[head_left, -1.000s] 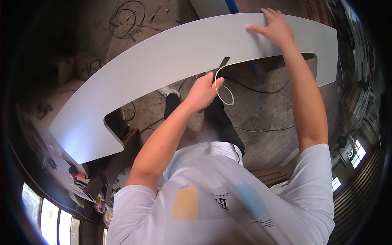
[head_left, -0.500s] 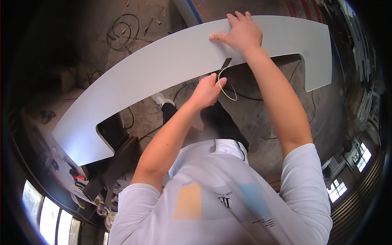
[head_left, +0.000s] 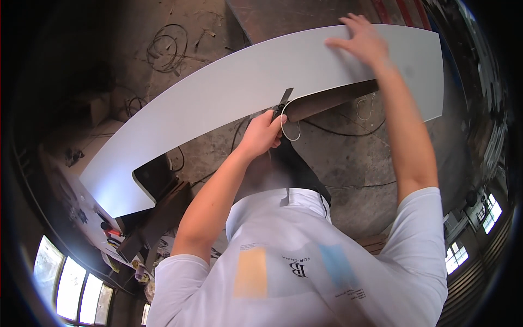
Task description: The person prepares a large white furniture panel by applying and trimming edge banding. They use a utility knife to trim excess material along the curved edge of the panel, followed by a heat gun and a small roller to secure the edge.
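A long, curved pale-grey panel (head_left: 218, 103) spans the view, with a notch cut into each end. My left hand (head_left: 264, 133) is closed on a dark utility knife (head_left: 283, 101). The knife's blade sits at the panel's lower edge, where a cutout begins, and a thin wire ring (head_left: 290, 129) hangs by that hand. My right hand (head_left: 362, 41) lies flat with spread fingers on the panel's upper right part, pressing it down. My white shirt fills the lower view.
A rough concrete floor (head_left: 348, 158) lies below, with coils of wire (head_left: 169, 49) and loose cables. A dark metal beam (head_left: 332, 98) shows under the cutout. At the lower left is a cluttered bench with small tools (head_left: 109, 231), and windows (head_left: 71, 289) are behind it.
My right hand slid left along the panel, then back toward its right part. The left hand kept the knife at the lower edge. The view shifted slightly.
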`<state>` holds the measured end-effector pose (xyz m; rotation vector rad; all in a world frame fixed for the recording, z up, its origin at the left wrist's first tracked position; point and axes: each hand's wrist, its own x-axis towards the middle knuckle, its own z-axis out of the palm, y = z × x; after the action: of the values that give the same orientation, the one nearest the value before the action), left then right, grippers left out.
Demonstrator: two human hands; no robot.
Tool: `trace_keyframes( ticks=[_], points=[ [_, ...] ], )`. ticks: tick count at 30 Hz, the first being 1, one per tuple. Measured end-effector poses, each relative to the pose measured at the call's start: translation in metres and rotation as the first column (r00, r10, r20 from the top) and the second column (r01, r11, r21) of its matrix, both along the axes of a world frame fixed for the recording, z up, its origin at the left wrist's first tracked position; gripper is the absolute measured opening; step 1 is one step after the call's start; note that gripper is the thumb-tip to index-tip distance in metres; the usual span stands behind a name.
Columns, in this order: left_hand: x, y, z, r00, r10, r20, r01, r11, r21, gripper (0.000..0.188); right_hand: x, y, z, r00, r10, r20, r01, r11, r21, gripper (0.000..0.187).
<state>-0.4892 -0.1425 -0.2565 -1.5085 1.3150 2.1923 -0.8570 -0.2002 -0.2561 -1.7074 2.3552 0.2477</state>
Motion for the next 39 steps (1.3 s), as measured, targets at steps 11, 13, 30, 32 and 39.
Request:
trace_keyframes(
  ticks=[11, 13, 30, 32, 39],
  points=[
    [-0.026, -0.003, 0.000, 0.990, -0.114, -0.088, 0.122, 0.988, 0.092, 0.041, -0.066, 0.012, 0.012, 0.995, -0.101, 0.001, 0.101, 0.990, 0.098, 0.107],
    [-0.030, -0.001, 0.003, 0.991, -0.114, -0.072, 0.121, 0.987, 0.102, 0.040, -0.064, 0.013, 0.010, 0.995, -0.103, -0.005, 0.103, 0.988, 0.112, 0.107],
    [-0.133, 0.011, 0.002, 0.983, -0.114, -0.143, 0.127, 0.988, 0.086, 0.043, -0.049, 0.011, 0.014, 0.990, -0.141, -0.012, 0.141, 0.986, 0.089, 0.107],
    [-0.148, 0.014, 0.001, 0.982, -0.121, -0.144, 0.133, 0.988, 0.079, 0.042, -0.046, 0.011, 0.015, 0.988, -0.156, 0.010, 0.154, 0.984, 0.085, 0.108],
    [-0.198, 0.023, -0.010, 0.978, -0.089, -0.187, 0.102, 0.993, 0.060, 0.042, -0.036, 0.005, 0.046, 0.968, -0.208, 0.143, 0.190, 0.973, 0.130, 0.101]
  ],
)
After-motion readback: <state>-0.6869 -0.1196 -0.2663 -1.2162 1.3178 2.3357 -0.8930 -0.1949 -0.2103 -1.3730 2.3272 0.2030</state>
